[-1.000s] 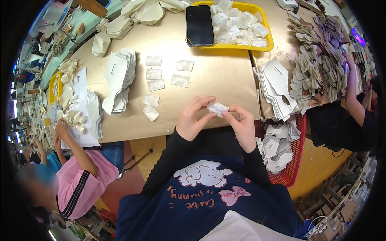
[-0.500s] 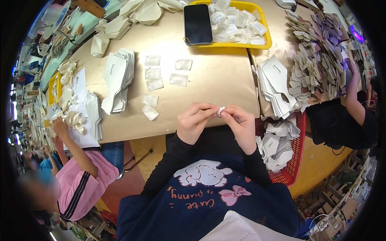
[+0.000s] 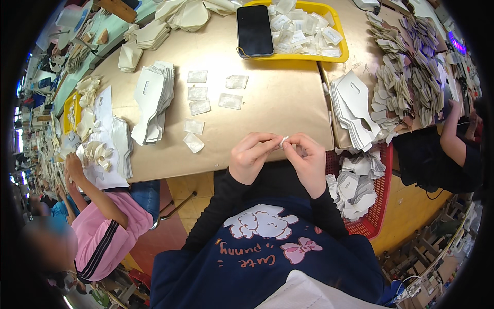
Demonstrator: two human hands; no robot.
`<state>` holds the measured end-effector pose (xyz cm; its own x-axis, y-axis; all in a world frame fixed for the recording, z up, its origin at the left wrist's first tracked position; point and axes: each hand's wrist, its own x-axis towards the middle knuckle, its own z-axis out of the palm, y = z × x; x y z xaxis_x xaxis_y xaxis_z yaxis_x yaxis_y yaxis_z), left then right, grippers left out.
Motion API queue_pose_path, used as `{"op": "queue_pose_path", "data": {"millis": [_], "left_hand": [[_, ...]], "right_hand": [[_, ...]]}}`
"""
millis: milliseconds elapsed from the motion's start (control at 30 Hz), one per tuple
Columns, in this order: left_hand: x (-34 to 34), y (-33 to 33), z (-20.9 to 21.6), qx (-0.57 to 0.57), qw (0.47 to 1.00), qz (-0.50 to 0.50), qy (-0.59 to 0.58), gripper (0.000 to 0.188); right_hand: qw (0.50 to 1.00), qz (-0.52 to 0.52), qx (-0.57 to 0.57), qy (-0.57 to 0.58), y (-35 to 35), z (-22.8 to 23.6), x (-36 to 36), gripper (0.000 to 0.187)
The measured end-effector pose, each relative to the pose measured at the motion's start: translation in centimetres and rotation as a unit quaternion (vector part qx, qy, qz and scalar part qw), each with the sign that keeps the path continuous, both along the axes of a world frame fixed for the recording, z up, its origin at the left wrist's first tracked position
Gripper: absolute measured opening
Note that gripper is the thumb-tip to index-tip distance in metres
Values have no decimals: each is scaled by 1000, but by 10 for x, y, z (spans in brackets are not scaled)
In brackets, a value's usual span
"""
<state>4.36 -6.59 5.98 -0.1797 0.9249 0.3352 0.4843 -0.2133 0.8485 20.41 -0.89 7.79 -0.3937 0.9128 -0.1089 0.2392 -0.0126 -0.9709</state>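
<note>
My left hand (image 3: 252, 157) and my right hand (image 3: 307, 160) meet over the table's near edge. Their thumbs and fingertips pinch one small white piece (image 3: 283, 142) between them. Most of that piece is covered by the fingers, so its kind is unclear. Beyond my left hand, several flat, translucent white rectangular pieces (image 3: 230, 101) lie spread on the gold-brown table top (image 3: 272, 110). A yellow tray (image 3: 343, 49) at the far side holds a heap of similar pieces, and a dark phone (image 3: 255, 31) rests across its left edge.
Stacks of white cut-out sheets (image 3: 153, 100) stand left of the loose pieces and at the right (image 3: 352, 108). Below the table's right side, a red basket (image 3: 381, 193) contains more white pieces. Other people work on the left, in a pink shirt (image 3: 105, 219), and at the right.
The white piece shows less between my fingertips, which stay pinched at nearly the same place. At the left, the neighbouring person's hands have shifted slightly.
</note>
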Motion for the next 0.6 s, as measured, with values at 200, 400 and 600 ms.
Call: {"op": "queue_pose_path", "data": {"millis": [200,400,600], "left_hand": [[2,-1,0,-3,1000,14,-4,28],[1,1,-2,33,997,15,66,28],[3,-1,4,-9,999,-2,33,25]], "right_hand": [[999,-19,29,13,-1,-1,-2,5],[998,-27,54,-9,-3,6,-5,4],[998,-27,52,-24,-3,6,-5,4]]}}
